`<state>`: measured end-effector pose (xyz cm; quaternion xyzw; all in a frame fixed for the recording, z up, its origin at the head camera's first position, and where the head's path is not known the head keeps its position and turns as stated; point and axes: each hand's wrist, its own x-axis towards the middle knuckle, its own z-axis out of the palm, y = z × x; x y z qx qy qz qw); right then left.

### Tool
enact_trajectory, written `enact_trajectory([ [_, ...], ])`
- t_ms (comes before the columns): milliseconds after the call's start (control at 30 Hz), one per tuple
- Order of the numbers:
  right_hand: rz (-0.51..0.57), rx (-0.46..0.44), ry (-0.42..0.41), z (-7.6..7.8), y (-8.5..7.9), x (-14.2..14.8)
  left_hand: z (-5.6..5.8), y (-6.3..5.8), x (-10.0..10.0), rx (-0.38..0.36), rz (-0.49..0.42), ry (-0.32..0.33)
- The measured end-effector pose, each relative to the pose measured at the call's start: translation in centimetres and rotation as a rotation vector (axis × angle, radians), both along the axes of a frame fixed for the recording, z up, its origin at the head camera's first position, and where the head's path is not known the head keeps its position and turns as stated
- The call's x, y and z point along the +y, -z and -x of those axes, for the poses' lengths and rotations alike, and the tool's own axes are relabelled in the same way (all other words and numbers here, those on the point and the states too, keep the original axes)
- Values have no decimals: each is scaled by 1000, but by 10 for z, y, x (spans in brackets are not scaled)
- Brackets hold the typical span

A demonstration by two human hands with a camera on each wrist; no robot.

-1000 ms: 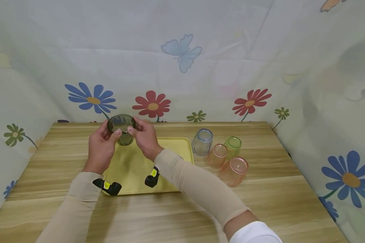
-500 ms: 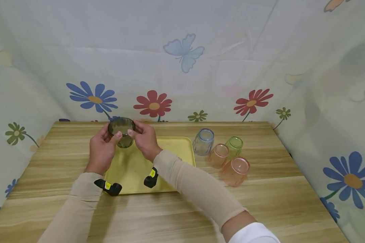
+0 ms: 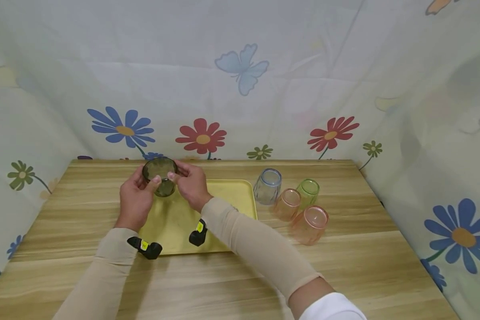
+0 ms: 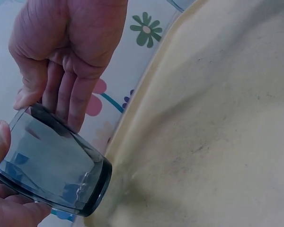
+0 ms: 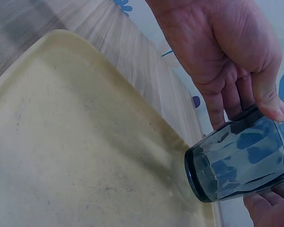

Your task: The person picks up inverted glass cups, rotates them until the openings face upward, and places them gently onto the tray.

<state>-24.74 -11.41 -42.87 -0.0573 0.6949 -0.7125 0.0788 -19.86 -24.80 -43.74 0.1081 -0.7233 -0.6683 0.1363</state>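
Observation:
A smoky grey drinking glass [image 3: 165,190] is held mouth up, slightly tilted, over the far left part of a yellow tray [image 3: 174,226]. My left hand [image 3: 136,200] grips its left side, thumb toward me. On the other side my right hand [image 3: 192,186] grips it the same way. In the left wrist view the glass [image 4: 52,158] shows its thick base close over the tray's rim [image 4: 146,80]. The right wrist view has the faceted wall of the glass [image 5: 239,158] between thumbs and fingers of both hands.
Right of the tray, a bluish glass [image 3: 267,189], a green glass [image 3: 309,190] and two pinkish-orange glasses [image 3: 286,206] stand upside down close together on the wooden table [image 3: 364,266]. A flower-printed cloth [image 3: 240,111] rises behind the table.
Both hands have lowered the grey glass slightly toward the tray. The other glasses and the tray have stayed in place.

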Motion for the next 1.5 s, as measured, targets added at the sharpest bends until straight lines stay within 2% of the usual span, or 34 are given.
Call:
enact_trajectory([
  [200, -75, 11, 19, 1, 5, 1, 0, 5, 4, -25, -2, -34],
  [467, -101, 40, 2, 3, 7, -2, 1, 7, 1, 2, 14, -54],
  [900, -219, 95, -91, 6, 6, -1, 1, 7, -5, -42, 14, -22],
  [1067, -307, 142, -146, 7, 3, 1, -1, 7, -7, -65, 45, -9],
  [1167, -403, 175, -194, 8, -1, 3, -1, 8, -8, -73, 63, 4],
  [1300, -552, 210, -278, 9, -6, 5, 0, 6, -11, -110, 119, 17],
  [1400, -638, 215, -338, 10, -8, 7, 0, 4, -13, -176, 204, 23],
  [1500, -704, 267, -396, 10, -9, 9, -2, 1, -15, -227, 311, 28],
])
